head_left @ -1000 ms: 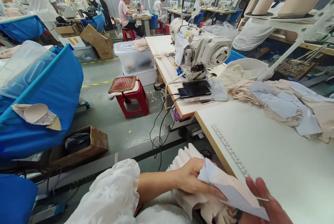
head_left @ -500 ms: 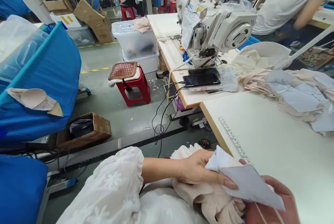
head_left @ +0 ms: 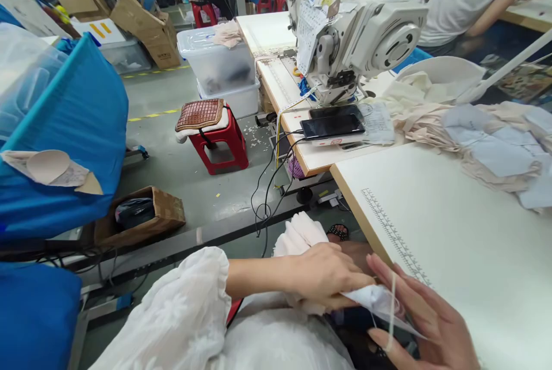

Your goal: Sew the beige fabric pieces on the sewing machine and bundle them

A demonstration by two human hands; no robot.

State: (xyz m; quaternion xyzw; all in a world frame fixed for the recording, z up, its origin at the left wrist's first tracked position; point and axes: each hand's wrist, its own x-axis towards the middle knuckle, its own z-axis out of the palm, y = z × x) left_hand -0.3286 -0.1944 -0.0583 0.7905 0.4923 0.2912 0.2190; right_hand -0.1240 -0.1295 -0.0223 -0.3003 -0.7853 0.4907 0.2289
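My left hand (head_left: 321,275) is closed on a gathered bundle of pale beige fabric pieces (head_left: 302,237), bunched at my lap. From its fingertips a whitish-blue sheet, paper or cloth, (head_left: 373,299) sticks out to the right, folded narrow. My right hand (head_left: 435,324) curves around that sheet's far end, thumb and fingers apart. A thin cream loop of cord or elastic (head_left: 392,309) is stretched between its fingers and thumb, across the sheet. How far the loop goes round the bundle I cannot tell.
To my right is a white table (head_left: 466,232) with a printed ruler, bearing beige fabric with pale blue pieces (head_left: 495,140). A sewing machine (head_left: 357,30) and phone (head_left: 332,126) stand ahead. Cables (head_left: 266,209) hang from the edge. A red stool (head_left: 219,145) stands on the floor.
The whitish sheet was spread toward the table and is now lower and folded. My left hand has turned knuckles up. My right hand has risen, with the cream loop stretched across its fingers.
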